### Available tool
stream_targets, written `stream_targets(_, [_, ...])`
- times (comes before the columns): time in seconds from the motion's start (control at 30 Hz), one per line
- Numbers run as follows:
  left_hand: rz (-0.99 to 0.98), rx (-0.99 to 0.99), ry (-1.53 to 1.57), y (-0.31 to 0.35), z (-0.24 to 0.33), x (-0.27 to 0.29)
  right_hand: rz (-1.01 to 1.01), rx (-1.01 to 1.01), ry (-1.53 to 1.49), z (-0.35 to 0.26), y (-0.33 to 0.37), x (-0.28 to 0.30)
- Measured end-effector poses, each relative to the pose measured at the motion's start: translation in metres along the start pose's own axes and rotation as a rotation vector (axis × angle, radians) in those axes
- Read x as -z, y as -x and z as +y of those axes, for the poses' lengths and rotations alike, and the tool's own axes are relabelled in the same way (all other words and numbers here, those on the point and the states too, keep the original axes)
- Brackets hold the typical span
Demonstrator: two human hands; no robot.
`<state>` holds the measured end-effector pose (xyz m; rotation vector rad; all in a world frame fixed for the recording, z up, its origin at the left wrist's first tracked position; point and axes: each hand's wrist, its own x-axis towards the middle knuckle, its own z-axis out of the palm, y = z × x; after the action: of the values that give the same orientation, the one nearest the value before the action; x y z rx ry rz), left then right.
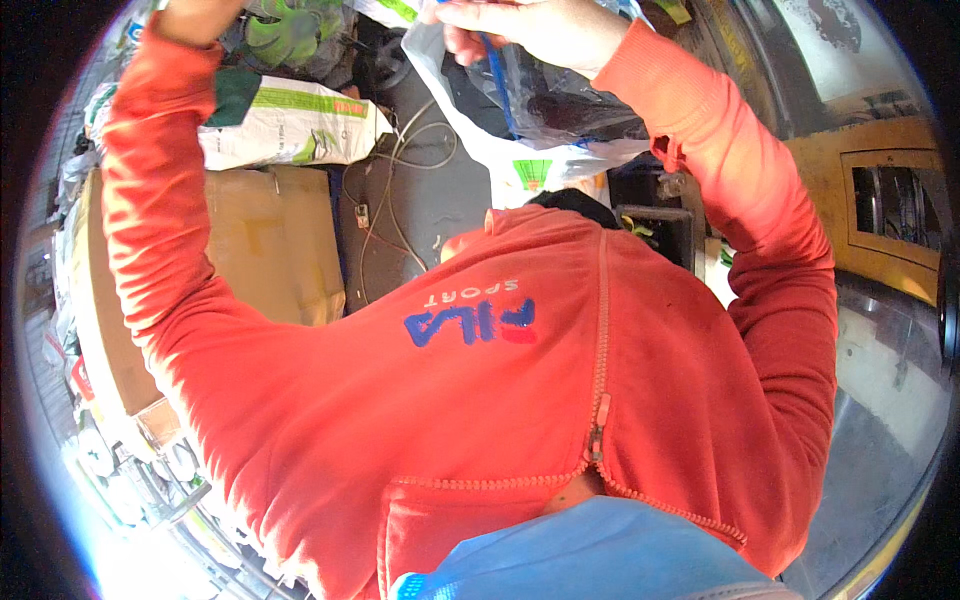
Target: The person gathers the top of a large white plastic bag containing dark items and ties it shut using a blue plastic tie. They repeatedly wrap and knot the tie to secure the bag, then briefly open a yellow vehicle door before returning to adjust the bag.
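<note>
My right hand [545, 30] is at the top of the view, its fingers curled in a pinch at the mouth of a white sack [480, 150]. Clear plastic [570, 110] lies in the sack's opening over something dark. A narrow blue strip [499, 85] runs down from beside my fingers into the opening; I cannot tell whether it belongs to the sack. My left hand [205, 18] reaches past the top left edge. Only its wrist end shows, and its fingers are out of view.
On the left stands a large brown cardboard box [270, 240], with a white and green sack [300, 125] behind it. A green fan [290, 35] is farther back. Loose cables [400, 160] trail over the grey floor. At the right is a yellow machine panel [890, 215].
</note>
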<state>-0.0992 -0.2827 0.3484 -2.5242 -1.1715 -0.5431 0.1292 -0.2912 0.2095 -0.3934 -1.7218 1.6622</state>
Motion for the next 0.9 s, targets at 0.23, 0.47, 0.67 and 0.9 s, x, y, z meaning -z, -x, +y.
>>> stream_targets(0.23, [-0.510, -0.199, -0.704, 0.026, -0.105, -0.016, 0.190, -0.023, 0.213, 0.041, 0.009, -0.023])
stream_targets(0.47, [-0.182, -0.453, -0.857, -0.011, -0.110, 0.085, 0.279, 0.091, 0.107, 0.040, -0.009, -0.052])
stream_targets(0.67, [-0.319, -0.031, -0.527, 0.051, -0.071, 0.114, 0.130, 0.054, 0.138, 0.035, -0.014, -0.021])
stream_targets(0.9, [-0.376, 0.529, -0.212, 0.138, -0.062, 0.128, -0.082, 0.079, 0.298, 0.007, 0.075, 0.025])
